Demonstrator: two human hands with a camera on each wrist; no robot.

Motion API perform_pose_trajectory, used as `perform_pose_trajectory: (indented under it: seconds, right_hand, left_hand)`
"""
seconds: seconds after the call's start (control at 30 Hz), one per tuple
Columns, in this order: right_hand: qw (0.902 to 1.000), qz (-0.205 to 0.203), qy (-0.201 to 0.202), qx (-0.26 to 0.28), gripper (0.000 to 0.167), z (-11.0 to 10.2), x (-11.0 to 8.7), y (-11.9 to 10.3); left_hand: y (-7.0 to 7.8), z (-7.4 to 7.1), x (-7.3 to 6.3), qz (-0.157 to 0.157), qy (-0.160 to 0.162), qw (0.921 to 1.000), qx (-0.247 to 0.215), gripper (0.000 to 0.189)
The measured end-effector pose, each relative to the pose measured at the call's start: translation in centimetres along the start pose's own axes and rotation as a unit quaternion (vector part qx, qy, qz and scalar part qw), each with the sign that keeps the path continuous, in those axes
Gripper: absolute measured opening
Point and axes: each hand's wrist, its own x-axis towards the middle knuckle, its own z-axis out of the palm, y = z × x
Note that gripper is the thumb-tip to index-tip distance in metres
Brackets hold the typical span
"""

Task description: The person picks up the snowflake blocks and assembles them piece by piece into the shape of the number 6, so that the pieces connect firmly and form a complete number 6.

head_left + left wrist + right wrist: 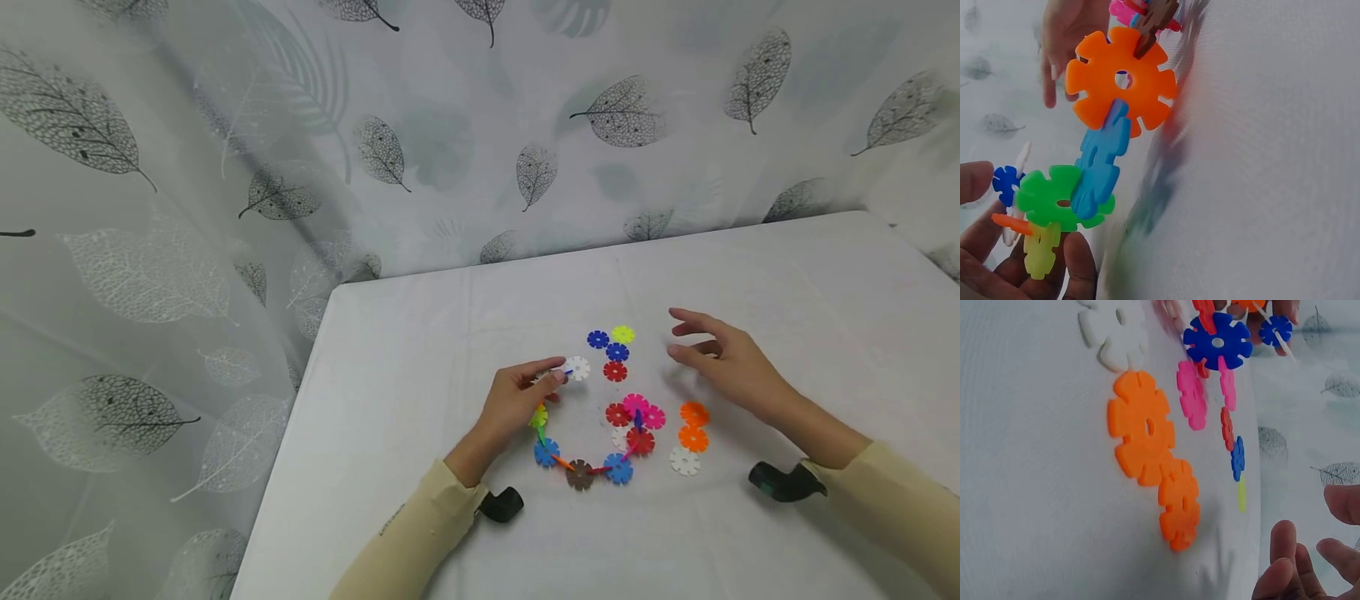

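Observation:
My left hand (pixel 517 398) holds one end of a curved chain of slotted plastic discs. In the left wrist view its fingers curl about a yellow disc (pixel 1040 262) and a dark blue disc (pixel 1004 182) joined to a white one. A green disc (pixel 1047 194), a light blue disc (pixel 1102 165) and an orange disc (pixel 1091 81) follow along the chain. The brown disc (pixel 580 475) lies at its near bend. My right hand (pixel 723 362) hovers above the table with fingers loosely bent and apart, touching nothing, beyond two loose orange discs (pixel 1141 434).
Loose dark blue discs (pixel 597 339), a yellow disc (pixel 622 334) and a red disc (pixel 615 371) lie past the chain. A white disc (pixel 685 461) lies at the right. The white-covered table (pixel 390 433) meets a leaf-patterned curtain (pixel 450 167) behind.

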Motion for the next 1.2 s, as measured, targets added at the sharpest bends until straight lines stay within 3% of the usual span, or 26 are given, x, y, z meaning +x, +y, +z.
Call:
perform_pose_trajectory:
  seconds: [0.2, 0.37, 0.6, 0.97, 1.2]
  right_hand:
    - [0.9976, 0.015, -0.047, -0.048, 0.061, -1.0, 0.1, 1.0]
    - [0.9904, 0.011, -0.103, -0.092, 0.045, -1.6, -0.1, 1.8]
    - [0.9791, -0.007, -0.170, -0.111, 0.037, -1.9, -0.4, 2.5]
    - [0.9676, 0.019, -0.208, -0.142, 0.030, -1.7, -0.4, 1.9]
    - [0.9660, 0.006, -0.214, -0.144, 0.021, -1.9, -0.4, 1.4]
  left_hand:
    - [0.2, -0.1, 0.1, -0.002, 0.001, 1.0000, -0.003, 0.031]
    - [0.3, -0.2, 0.0, 0.002, 0.005, 1.0000, -0.002, 0.031]
    - [0.2, -0.1, 0.2, -0.010, 0.013, 0.9998, -0.006, 0.031]
    - [0.0, -0.1, 0.2, -0.021, 0.010, 0.9997, -0.004, 0.030]
    - [0.3, -0.2, 0.0, -0.018, 0.007, 0.9998, -0.004, 0.029]
